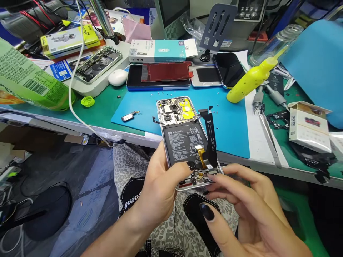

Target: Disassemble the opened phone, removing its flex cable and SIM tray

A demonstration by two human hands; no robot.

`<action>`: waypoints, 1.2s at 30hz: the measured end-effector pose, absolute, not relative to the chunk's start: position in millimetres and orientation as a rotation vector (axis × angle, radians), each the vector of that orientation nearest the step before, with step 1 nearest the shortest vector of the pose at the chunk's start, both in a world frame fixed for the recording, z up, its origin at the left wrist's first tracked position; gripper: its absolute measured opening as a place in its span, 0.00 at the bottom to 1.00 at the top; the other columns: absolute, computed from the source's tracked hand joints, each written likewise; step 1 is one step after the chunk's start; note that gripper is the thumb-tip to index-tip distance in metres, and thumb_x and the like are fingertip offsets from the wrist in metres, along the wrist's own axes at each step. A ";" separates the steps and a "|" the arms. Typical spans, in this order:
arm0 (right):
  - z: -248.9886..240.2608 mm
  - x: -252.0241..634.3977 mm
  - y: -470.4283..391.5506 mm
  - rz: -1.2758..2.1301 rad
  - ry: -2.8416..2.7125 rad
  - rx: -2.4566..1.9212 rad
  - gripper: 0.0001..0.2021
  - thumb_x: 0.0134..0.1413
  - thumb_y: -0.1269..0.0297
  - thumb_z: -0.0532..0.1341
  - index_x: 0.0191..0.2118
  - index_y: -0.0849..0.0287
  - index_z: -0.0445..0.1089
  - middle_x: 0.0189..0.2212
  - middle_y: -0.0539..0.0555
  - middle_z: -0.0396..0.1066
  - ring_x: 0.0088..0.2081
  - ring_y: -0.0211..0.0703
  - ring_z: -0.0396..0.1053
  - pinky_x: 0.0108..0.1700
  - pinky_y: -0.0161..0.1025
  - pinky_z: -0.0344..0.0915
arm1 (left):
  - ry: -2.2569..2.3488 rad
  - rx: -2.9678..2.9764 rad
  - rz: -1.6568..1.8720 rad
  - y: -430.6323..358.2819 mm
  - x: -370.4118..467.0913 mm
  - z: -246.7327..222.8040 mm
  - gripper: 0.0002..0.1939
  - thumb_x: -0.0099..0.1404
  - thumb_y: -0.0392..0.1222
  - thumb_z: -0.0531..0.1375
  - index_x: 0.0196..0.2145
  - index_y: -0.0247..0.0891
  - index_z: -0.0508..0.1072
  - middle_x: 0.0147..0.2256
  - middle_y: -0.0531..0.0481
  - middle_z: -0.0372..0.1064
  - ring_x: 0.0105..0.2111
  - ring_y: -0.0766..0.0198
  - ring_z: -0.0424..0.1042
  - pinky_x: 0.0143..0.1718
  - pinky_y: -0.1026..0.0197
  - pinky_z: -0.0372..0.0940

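An opened smartphone shows its black Huawei battery, with the camera block and yellow-covered board at its far end. My left hand grips it near the lower left, thumb lying over the battery's bottom edge. A black flex cable with a printed arrow stands loose along the phone's right side. Fingers of my right hand are apart, the index fingertip at the lower circuit board and the thumb well away from the phone. Whether a small part lies under that fingertip is hidden.
Small screws and a small metal part lie on the blue mat. Behind are phones, a red film sheet and a box. A yellow bottle and tweezers are at right. A white cable hangs at left.
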State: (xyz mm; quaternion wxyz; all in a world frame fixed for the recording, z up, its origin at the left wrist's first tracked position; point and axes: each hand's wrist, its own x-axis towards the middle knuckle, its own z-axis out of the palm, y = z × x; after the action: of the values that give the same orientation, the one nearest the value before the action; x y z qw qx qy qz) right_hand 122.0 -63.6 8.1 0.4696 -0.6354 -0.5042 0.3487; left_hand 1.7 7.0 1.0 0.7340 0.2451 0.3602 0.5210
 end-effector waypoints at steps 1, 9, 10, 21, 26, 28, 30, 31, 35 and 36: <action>6.8 123.6 -64.5 0.890 -1.217 -1.554 0.16 0.55 0.68 0.65 0.48 0.42 0.73 0.52 0.53 0.57 0.37 0.44 0.69 0.42 0.41 0.68 | 0.805 0.560 1.147 5.9 1.5 1.1 0.13 0.60 0.28 0.60 0.41 0.41 0.73 0.36 0.54 0.72 0.36 0.68 0.69 0.40 0.66 0.65; 4.4 131.0 -58.9 1.196 -0.989 -1.372 0.12 0.57 0.63 0.65 0.46 0.43 0.74 0.53 0.54 0.58 0.44 0.47 0.71 0.43 0.36 0.74 | 0.770 0.738 1.173 0.8 2.9 2.0 0.12 0.61 0.29 0.61 0.41 0.42 0.68 0.34 0.56 0.69 0.31 0.70 0.67 0.37 0.66 0.66; 4.0 131.5 -57.7 1.209 -0.969 -1.371 0.11 0.56 0.63 0.66 0.46 0.44 0.75 0.54 0.54 0.59 0.44 0.48 0.71 0.42 0.35 0.74 | 0.788 0.758 1.170 0.9 3.2 2.5 0.12 0.61 0.28 0.61 0.40 0.42 0.68 0.33 0.56 0.69 0.30 0.71 0.67 0.36 0.66 0.66; 6.7 136.7 -45.8 1.453 -0.593 -1.212 0.06 0.59 0.64 0.63 0.42 0.50 0.73 0.35 0.53 0.71 0.29 0.38 0.70 0.31 0.31 0.72 | 0.864 0.863 1.134 2.9 1.0 2.5 0.14 0.56 0.32 0.66 0.40 0.41 0.71 0.34 0.52 0.73 0.31 0.65 0.71 0.32 0.64 0.69; 2.8 142.7 -32.6 1.703 -0.594 -1.197 0.05 0.56 0.62 0.65 0.33 0.59 0.74 0.24 0.52 0.73 0.22 0.35 0.68 0.25 0.30 0.69 | 0.828 0.861 1.098 3.1 -0.9 2.6 0.14 0.55 0.29 0.65 0.39 0.41 0.71 0.31 0.55 0.73 0.27 0.69 0.69 0.28 0.67 0.68; 3.3 142.7 -30.5 1.715 -0.538 -1.196 0.06 0.54 0.63 0.67 0.31 0.59 0.73 0.21 0.51 0.73 0.21 0.35 0.68 0.24 0.29 0.70 | 0.832 0.865 1.080 3.6 -1.7 2.4 0.15 0.54 0.31 0.66 0.40 0.41 0.72 0.31 0.54 0.73 0.27 0.69 0.69 0.28 0.67 0.67; 3.9 140.9 -30.3 1.712 -0.511 -1.188 0.07 0.53 0.62 0.67 0.30 0.59 0.73 0.20 0.50 0.72 0.20 0.34 0.68 0.24 0.29 0.70 | 0.822 0.851 1.052 3.9 -1.9 2.3 0.16 0.53 0.35 0.68 0.40 0.41 0.72 0.31 0.53 0.73 0.27 0.69 0.69 0.28 0.67 0.66; 4.0 139.8 -30.7 1.707 -0.511 -1.188 0.07 0.53 0.62 0.68 0.30 0.59 0.73 0.20 0.50 0.73 0.20 0.34 0.68 0.24 0.28 0.70 | 0.799 0.823 1.039 4.0 -1.6 2.5 0.16 0.53 0.36 0.69 0.39 0.41 0.71 0.31 0.53 0.73 0.26 0.68 0.70 0.27 0.67 0.66; 2.8 137.4 -32.7 1.698 -0.489 -1.198 0.09 0.53 0.61 0.68 0.29 0.60 0.72 0.19 0.50 0.72 0.19 0.34 0.68 0.23 0.29 0.69 | 0.647 0.640 0.938 3.3 1.6 5.0 0.18 0.58 0.40 0.67 0.43 0.41 0.66 0.25 0.52 0.73 0.21 0.65 0.70 0.24 0.62 0.66; 2.6 137.8 -32.9 1.693 -0.489 -1.197 0.08 0.53 0.61 0.68 0.29 0.60 0.73 0.19 0.51 0.72 0.20 0.35 0.69 0.23 0.30 0.70 | 0.624 0.610 0.917 3.1 2.3 5.5 0.19 0.58 0.40 0.66 0.45 0.41 0.64 0.23 0.52 0.72 0.19 0.64 0.70 0.23 0.61 0.66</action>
State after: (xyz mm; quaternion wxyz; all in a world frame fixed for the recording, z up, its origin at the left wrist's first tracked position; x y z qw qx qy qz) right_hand 137.8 -32.9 2.6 0.4843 -0.4915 -0.2009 0.6954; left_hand 2.3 3.1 5.5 0.8063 0.2850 0.2914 0.4286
